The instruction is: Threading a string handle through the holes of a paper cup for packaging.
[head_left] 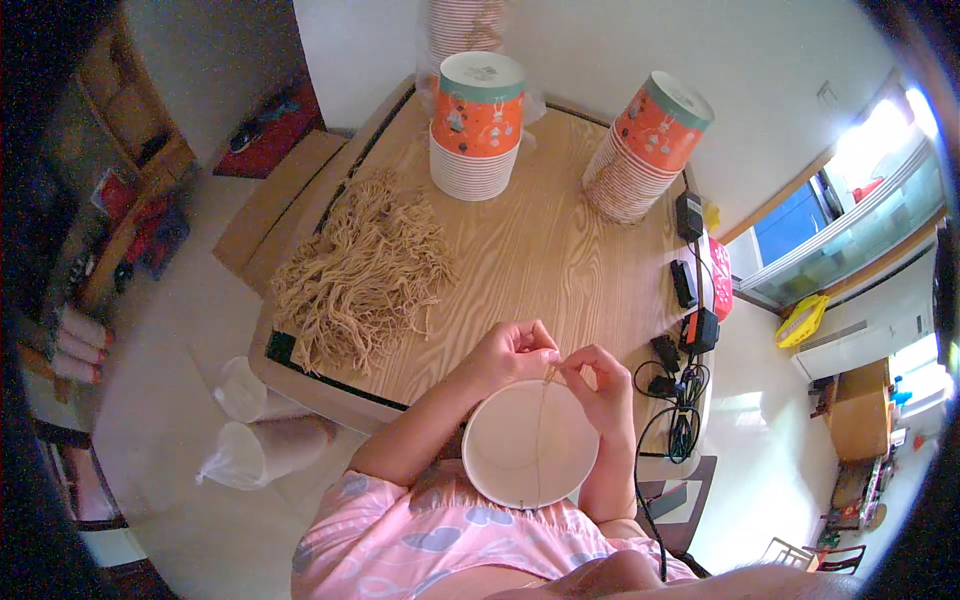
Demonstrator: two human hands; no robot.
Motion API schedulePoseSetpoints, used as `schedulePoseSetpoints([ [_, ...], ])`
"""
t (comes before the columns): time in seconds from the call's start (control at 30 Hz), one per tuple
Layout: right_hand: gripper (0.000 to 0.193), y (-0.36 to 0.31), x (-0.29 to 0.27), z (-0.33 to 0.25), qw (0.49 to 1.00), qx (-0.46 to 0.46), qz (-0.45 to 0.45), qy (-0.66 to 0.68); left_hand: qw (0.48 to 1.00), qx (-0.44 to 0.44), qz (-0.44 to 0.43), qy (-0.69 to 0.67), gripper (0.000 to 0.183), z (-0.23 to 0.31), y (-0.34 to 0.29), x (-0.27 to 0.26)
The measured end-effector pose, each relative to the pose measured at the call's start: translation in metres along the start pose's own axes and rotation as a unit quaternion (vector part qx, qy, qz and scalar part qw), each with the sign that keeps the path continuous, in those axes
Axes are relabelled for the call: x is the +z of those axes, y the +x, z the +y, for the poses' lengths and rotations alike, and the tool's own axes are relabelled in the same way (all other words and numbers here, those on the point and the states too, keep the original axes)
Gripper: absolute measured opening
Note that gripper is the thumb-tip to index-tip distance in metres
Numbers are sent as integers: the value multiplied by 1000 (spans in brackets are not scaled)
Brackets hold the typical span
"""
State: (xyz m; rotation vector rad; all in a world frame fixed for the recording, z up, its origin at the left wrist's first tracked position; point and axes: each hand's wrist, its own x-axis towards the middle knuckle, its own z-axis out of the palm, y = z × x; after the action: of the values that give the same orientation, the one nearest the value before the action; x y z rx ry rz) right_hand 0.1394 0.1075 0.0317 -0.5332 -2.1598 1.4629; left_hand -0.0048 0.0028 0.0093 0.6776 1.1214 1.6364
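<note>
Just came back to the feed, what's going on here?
A person has both bare hands on a thin tan cord: the left hand and right hand seem to pinch it at the far rim of a white paper tub, and it runs across the open mouth. On the wooden table, a heap of similar cords lies to the left; stacks of upside-down orange tubs stand farther back.

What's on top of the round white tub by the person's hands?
A thin tan string runs across the opening of the tub, toward the left hand and right hand at the far rim. The tub's underside faces away, so that's hidden.
</note>
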Motion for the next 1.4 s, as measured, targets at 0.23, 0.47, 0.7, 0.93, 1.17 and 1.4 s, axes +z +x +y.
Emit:
schedulePoseSetpoints([
  [0.23,10,1,1,-8,998,-50,4,-37,999,24,-6,43,10,3,-2,3],
  [0.47,10,1,2,-14,997,-53,6,-64,990,56,40,122,12,4,-6,4],
  [0.7,9,1,3,-17,995,-47,8,-84,985,78,62,140,9,6,-10,7],
  [0.93,10,-1,1,-16,994,-56,-3,-90,989,73,83,102,11,7,-10,8],
  [1.17,10,4,0,-17,996,-53,19,-74,991,83,47,90,13,13,-2,9],
  [1.4,10,9,1,-13,996,-60,20,-65,996,25,22,83,12,22,3,14],
])
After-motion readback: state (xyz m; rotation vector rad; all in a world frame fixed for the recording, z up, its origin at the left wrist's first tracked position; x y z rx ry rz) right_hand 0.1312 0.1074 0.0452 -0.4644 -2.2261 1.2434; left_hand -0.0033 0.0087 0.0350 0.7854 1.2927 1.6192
